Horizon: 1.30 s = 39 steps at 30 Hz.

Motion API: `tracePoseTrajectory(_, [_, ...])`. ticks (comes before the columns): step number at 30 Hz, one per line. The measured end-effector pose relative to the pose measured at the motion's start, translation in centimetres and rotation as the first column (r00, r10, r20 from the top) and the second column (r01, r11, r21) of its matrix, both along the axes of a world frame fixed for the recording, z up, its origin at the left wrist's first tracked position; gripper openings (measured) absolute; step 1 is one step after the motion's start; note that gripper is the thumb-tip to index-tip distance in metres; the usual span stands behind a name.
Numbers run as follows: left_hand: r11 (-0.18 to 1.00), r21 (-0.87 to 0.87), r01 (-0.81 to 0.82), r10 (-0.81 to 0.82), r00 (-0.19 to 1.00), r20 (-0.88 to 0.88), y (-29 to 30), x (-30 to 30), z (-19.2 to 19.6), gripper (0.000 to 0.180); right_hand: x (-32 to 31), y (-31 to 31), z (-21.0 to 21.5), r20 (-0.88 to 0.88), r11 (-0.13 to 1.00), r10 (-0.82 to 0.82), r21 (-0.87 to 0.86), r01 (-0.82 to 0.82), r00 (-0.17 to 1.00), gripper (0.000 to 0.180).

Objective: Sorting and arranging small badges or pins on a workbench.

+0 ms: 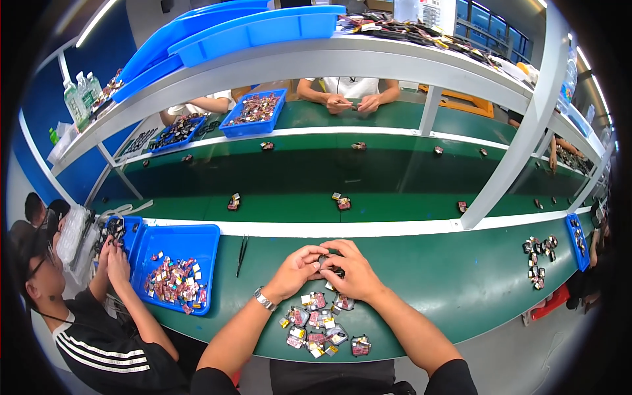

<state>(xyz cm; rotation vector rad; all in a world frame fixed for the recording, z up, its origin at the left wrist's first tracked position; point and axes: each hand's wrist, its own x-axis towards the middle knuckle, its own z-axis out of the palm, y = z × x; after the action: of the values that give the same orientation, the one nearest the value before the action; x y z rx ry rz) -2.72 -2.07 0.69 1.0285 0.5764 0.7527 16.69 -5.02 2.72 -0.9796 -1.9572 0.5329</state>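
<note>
My left hand [297, 268] and my right hand [354, 271] meet over the green bench, fingers pinched together on one small dark component [334, 270] that they mostly hide. A silver watch [264, 300] is on my left wrist. Just below my hands lies a cluster of several small pink and grey parts [320, 327] near the bench's front edge.
A blue tray [197, 240] with several small parts sits at my left, a pair of black tweezers [241, 254] beside it. A person on the left reaches toward another blue tray. A green conveyor belt [395, 178] carries scattered parts. Across it, another person's hands [353, 102] work.
</note>
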Motion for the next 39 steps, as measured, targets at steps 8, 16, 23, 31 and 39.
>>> tracePoseTrajectory(8, [1.000,0.009,-0.017,0.016,0.994,0.105,-0.1,0.3,-0.2,0.029,-0.8,-0.5,-0.1,-0.039,0.982,-0.172,0.073,0.174,0.984,0.011])
tracePoseTrajectory(16, [1.000,-0.004,-0.025,0.026,0.983,0.181,0.0,0.3,-0.2,0.026,-1.2,-0.6,-0.3,-0.048,0.972,-0.197,0.123,0.201,0.979,0.015])
tracePoseTrajectory(23, [0.999,-0.038,-0.028,0.036,0.972,0.231,-0.2,0.4,-0.3,0.025,-1.7,-0.9,-0.6,-0.107,0.968,-0.232,0.075,0.241,0.967,0.017])
tracePoseTrajectory(31, [0.998,-0.054,-0.039,0.050,0.973,0.227,-0.2,0.6,-0.4,0.021,-1.5,-0.9,-1.0,-0.148,0.969,-0.232,0.052,0.242,0.961,0.020])
tracePoseTrajectory(39, [0.998,-0.056,-0.034,0.050,0.952,0.302,-0.3,0.7,-0.8,0.020,-1.8,-0.9,-0.4,-0.119,0.970,-0.215,0.091,0.226,0.969,0.019])
